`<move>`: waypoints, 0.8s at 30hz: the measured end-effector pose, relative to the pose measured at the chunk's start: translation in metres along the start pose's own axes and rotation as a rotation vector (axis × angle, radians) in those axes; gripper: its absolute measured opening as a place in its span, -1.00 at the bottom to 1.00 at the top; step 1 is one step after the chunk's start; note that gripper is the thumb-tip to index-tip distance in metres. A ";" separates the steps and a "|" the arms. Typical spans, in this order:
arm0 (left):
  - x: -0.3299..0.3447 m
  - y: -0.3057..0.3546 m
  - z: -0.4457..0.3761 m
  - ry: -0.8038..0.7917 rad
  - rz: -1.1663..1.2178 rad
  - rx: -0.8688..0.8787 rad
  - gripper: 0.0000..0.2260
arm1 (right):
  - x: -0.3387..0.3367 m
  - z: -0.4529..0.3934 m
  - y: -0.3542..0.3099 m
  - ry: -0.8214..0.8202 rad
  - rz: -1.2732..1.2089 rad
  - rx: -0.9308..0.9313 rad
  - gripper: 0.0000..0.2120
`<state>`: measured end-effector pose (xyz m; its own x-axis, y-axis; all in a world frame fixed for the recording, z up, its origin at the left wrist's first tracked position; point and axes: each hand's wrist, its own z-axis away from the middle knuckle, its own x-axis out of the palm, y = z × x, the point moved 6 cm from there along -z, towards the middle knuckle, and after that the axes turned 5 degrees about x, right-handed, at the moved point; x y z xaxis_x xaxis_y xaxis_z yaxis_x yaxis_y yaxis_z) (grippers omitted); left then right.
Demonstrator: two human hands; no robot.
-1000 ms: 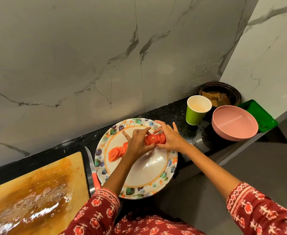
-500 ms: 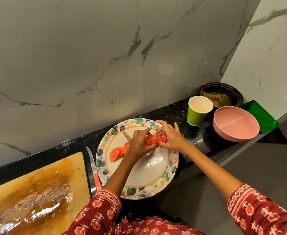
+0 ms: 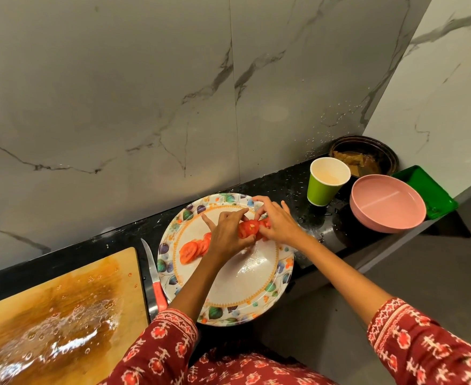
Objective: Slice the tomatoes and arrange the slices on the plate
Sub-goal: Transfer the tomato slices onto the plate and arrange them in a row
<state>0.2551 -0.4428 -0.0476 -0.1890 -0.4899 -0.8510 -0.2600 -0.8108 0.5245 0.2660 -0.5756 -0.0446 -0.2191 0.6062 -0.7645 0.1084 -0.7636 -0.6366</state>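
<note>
- Head view: both hands meet over the round white plate with a leaf-and-fruit patterned rim [image 3: 281, 276] on the black stone counter [image 3: 281, 184].
- Left hand [image 3: 227, 234] and right hand [image 3: 277, 222] together hold a stack of cut red tomato slices [image 3: 249, 228], pressed between them just above the plate's far half.
- Left: thumb and curled fingers grip the stack's near-left end, index finger sticking out. Right: fingertips pinch the far-right end. Both hands closed on the stack.
- A fanned row of red tomato slices already laid down [image 3: 194, 249] sits on the plate's left part, just left of the left hand, slices overlapping.
- Handling, a judgement: slices are light, soft, wet and slippery; squeezed hard they would bruise or shed seeds. Best held by the skin edges, with light pressure from both ends so the stack stays together, then fanned out one slice at a time.
- Plate centre looks wet and glossy, so slices may slide once set down.
- Red-handled kitchen knife [image 3: 153, 276] lies on the counter between the plate and the wet wooden cutting board [image 3: 56, 318], untouched.
- To the right, well apart from the hands: green paper cup [image 3: 324, 183], pink round bowl [image 3: 387, 207], green plastic tray [image 3: 429, 190], dark round dish [image 3: 363, 157] with something brown inside.
</note>
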 end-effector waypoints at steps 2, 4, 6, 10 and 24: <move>0.000 0.000 0.000 -0.005 0.022 0.006 -0.38 | -0.001 -0.002 0.003 -0.003 -0.012 0.022 -0.41; 0.000 0.000 -0.001 -0.011 0.029 0.006 -0.38 | -0.001 -0.004 0.004 -0.017 -0.026 0.047 -0.44; 0.001 -0.001 -0.001 -0.018 0.032 0.004 -0.38 | -0.002 -0.006 0.004 -0.020 -0.044 0.071 -0.47; 0.000 -0.001 0.000 0.000 0.004 0.005 -0.39 | -0.006 -0.009 0.006 -0.010 -0.067 0.092 -0.45; 0.000 -0.003 0.001 0.057 0.048 -0.002 -0.40 | 0.000 -0.010 -0.001 -0.200 -0.028 0.085 -0.39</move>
<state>0.2551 -0.4397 -0.0490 -0.1465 -0.5461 -0.8248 -0.2497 -0.7864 0.5650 0.2759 -0.5726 -0.0455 -0.4096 0.5779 -0.7059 0.0195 -0.7680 -0.6401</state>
